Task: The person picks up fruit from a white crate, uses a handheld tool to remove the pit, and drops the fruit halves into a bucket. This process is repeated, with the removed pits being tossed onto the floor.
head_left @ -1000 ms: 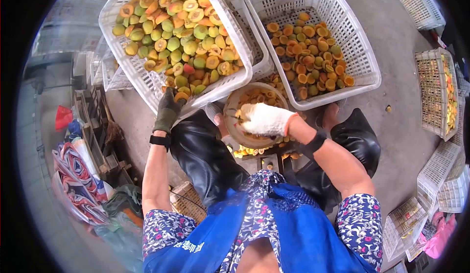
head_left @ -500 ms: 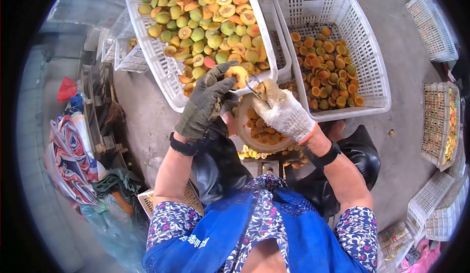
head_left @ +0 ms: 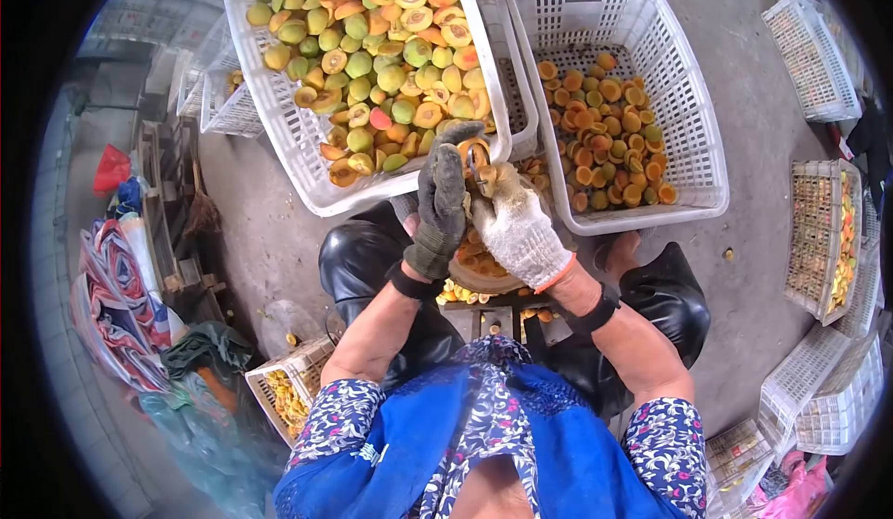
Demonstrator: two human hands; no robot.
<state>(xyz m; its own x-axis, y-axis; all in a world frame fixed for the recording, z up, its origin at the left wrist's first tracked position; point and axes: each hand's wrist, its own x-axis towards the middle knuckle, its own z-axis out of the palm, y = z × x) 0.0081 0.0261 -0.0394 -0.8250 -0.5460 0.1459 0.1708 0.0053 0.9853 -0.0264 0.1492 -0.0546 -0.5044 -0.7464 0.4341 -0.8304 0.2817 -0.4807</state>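
Observation:
My left hand (head_left: 439, 198), in a dark grey glove, is closed around a yellow-orange peach half (head_left: 478, 150) near the corner of the full crate. My right hand (head_left: 514, 221), in a dirty white knit glove, grips a small pitting tool with a curved metal loop (head_left: 472, 166), set against the fruit's cut face. Its handle is hidden in the fingers. Below both hands sits a round bowl (head_left: 493, 286) with orange fruit pieces inside, partly covered by the gloves. A white crate (head_left: 321, 198) piled with halved peaches, many with stones in, stands just beyond my left hand.
Another white crate (head_left: 693, 212) at the right holds hollowed peach halves. A small crate (head_left: 265, 391) with yellow pieces is by my left leg. Wooden pallets (head_left: 167, 212) and bundled striped cloth (head_left: 121, 286) lie left; a fruit-filled crate (head_left: 819, 240) stands far right.
My left hand has turned more upright and closed in around the peach half. The tool's loop has moved onto the fruit. The whole view has shifted slightly, moving the crates leftward.

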